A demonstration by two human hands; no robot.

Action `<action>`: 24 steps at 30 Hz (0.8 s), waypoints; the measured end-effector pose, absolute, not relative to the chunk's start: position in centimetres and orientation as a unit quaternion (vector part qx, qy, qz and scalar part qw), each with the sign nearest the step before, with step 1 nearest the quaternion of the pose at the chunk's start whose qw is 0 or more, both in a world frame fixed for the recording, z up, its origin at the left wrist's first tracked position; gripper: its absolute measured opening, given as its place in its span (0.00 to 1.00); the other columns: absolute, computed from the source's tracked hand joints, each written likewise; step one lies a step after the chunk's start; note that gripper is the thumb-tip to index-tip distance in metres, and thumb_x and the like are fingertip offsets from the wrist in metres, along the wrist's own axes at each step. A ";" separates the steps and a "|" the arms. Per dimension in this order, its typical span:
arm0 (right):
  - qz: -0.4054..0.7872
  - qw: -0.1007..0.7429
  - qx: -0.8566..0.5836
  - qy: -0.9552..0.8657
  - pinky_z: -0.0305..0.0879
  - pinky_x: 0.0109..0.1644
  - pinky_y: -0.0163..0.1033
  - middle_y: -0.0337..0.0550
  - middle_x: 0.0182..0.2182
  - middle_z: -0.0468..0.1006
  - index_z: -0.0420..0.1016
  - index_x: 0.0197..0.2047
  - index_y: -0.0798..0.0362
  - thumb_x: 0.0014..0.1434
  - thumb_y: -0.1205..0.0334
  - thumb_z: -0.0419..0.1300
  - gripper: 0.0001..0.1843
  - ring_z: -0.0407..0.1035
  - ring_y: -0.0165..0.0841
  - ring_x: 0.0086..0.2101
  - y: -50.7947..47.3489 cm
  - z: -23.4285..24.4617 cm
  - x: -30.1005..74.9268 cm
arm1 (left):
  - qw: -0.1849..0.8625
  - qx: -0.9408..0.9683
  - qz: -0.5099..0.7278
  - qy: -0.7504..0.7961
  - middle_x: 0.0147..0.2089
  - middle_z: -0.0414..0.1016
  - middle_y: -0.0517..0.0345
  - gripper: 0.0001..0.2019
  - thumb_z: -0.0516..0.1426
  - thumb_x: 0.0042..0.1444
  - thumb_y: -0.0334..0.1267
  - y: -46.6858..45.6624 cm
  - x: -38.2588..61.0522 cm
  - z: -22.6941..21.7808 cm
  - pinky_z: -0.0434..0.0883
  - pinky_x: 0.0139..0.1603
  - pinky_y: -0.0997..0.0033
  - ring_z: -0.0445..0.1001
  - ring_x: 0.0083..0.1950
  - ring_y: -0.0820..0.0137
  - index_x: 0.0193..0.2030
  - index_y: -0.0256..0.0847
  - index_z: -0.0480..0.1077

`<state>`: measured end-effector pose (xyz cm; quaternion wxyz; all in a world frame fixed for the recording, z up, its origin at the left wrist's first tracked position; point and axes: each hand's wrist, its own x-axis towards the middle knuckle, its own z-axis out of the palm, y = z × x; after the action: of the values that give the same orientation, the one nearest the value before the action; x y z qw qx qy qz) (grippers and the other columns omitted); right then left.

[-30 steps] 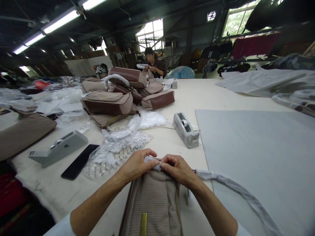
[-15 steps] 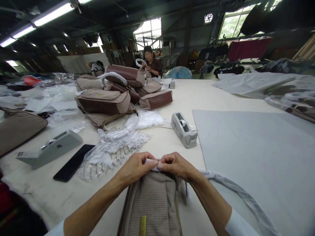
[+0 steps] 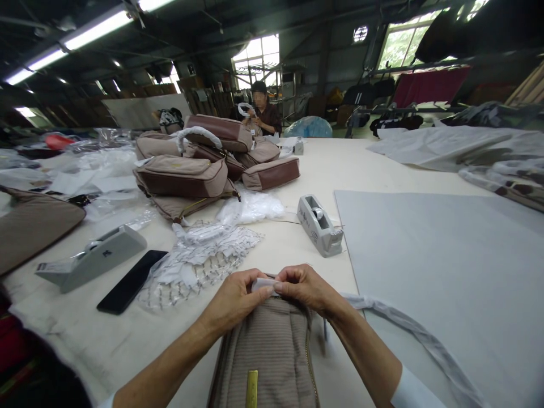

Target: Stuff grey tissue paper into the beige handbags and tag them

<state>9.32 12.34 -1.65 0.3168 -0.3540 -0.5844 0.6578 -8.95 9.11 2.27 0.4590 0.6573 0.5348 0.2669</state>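
Note:
A taupe ribbed fabric bag (image 3: 272, 345) lies in front of me, with a brass-coloured plate (image 3: 252, 388) near its lower part and a zip down its right side. At its far end my left hand (image 3: 240, 294) and my right hand (image 3: 304, 288) meet, fingers pinched. Between them is a small strip of white wrapping paper (image 3: 264, 283), gripped by the fingertips of both. What lies under the strip is mostly hidden by my fingers. A strap wrapped in pale film (image 3: 416, 328) curves away on the right.
Grey tape dispensers stand ahead (image 3: 321, 226) and at left (image 3: 93, 255), beside a black phone (image 3: 131, 281). A clear plastic bag of tags (image 3: 199, 263) lies close by. Behind are piled bags (image 3: 187, 178) and a seated person (image 3: 266, 110). A grey sheet (image 3: 437, 255) covers the right.
My left hand has shifted slightly, and more of the white strip shows between the fingers. The view has moved a little, so the scene sits slightly farther right.

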 end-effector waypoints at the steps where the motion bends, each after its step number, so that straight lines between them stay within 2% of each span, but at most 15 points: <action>1: 0.653 0.320 -0.355 -0.587 0.50 0.27 0.30 0.33 0.19 0.66 0.75 0.29 0.59 0.50 0.57 0.64 0.12 0.56 0.23 0.23 12.2 -1.6 9.3 | 0.478 0.643 0.273 0.532 0.35 0.76 0.56 0.12 0.56 0.52 0.44 9.0 -9.0 2.2 0.65 0.37 0.73 0.72 0.37 0.65 0.36 0.36 0.73; 5: 0.599 0.352 -0.381 -0.610 0.55 0.30 0.31 0.36 0.22 0.72 0.77 0.29 0.57 0.53 0.59 0.62 0.08 0.63 0.26 0.26 11.4 -2.0 8.8 | 0.476 0.596 0.334 0.554 0.34 0.76 0.57 0.08 0.56 0.51 0.38 8.6 -8.6 1.9 0.65 0.39 0.73 0.72 0.38 0.67 0.32 0.36 0.73; 9: 0.471 0.424 -0.373 -0.677 0.63 0.38 0.33 0.40 0.30 0.78 0.79 0.35 0.53 0.56 0.62 0.61 0.07 0.70 0.30 0.32 10.2 -3.5 8.5 | 0.466 0.599 0.371 0.535 0.35 0.76 0.57 0.06 0.54 0.53 0.36 8.0 -8.4 1.0 0.66 0.43 0.72 0.72 0.40 0.67 0.32 0.38 0.72; 13: 0.344 0.443 -0.310 -0.768 0.65 0.41 0.36 0.45 0.35 0.79 0.78 0.42 0.52 0.60 0.64 0.56 0.10 0.70 0.33 0.36 9.4 -4.2 9.2 | 0.364 0.685 0.359 0.519 0.33 0.75 0.60 0.06 0.53 0.53 0.32 7.3 -9.1 -0.1 0.66 0.40 0.74 0.72 0.37 0.70 0.33 0.40 0.72; 15: 0.348 0.409 -0.291 -0.792 0.64 0.43 0.37 0.45 0.37 0.79 0.77 0.44 0.51 0.60 0.66 0.55 0.12 0.70 0.33 0.38 9.4 -3.3 9.9 | 0.310 0.725 0.352 0.504 0.33 0.74 0.61 0.07 0.53 0.54 0.31 6.9 -9.5 -0.6 0.66 0.38 0.75 0.72 0.36 0.72 0.34 0.41 0.72; 19: 0.468 0.326 -0.345 -0.745 0.64 0.41 0.33 0.43 0.40 0.78 0.75 0.50 0.54 0.59 0.65 0.55 0.16 0.70 0.31 0.38 10.9 -0.4 10.6 | 0.250 0.760 0.374 0.469 0.33 0.74 0.62 0.07 0.53 0.56 0.29 6.7 -9.8 -0.9 0.66 0.36 0.77 0.73 0.36 0.73 0.36 0.42 0.71; 21: 0.500 0.274 -0.342 -0.747 0.63 0.39 0.31 0.42 0.39 0.77 0.77 0.45 0.56 0.58 0.62 0.56 0.14 0.70 0.31 0.38 12.1 0.3 10.6 | 0.238 0.767 0.388 0.452 0.34 0.74 0.62 0.08 0.53 0.56 0.28 6.7 -9.7 -0.9 0.67 0.38 0.78 0.73 0.37 0.75 0.37 0.42 0.71; 24: 0.544 0.172 -0.308 -0.762 0.60 0.33 0.29 0.39 0.31 0.75 0.79 0.37 0.58 0.55 0.60 0.60 0.11 0.67 0.29 0.32 13.6 0.2 10.2 | 0.233 0.773 0.397 0.437 0.35 0.74 0.62 0.09 0.52 0.57 0.27 6.7 -9.6 -1.1 0.68 0.40 0.80 0.73 0.38 0.76 0.39 0.43 0.71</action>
<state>10.17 13.60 0.17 0.1720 -0.3075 -0.7618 0.5436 -9.57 6.67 -1.12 0.2331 0.7730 0.4365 0.3968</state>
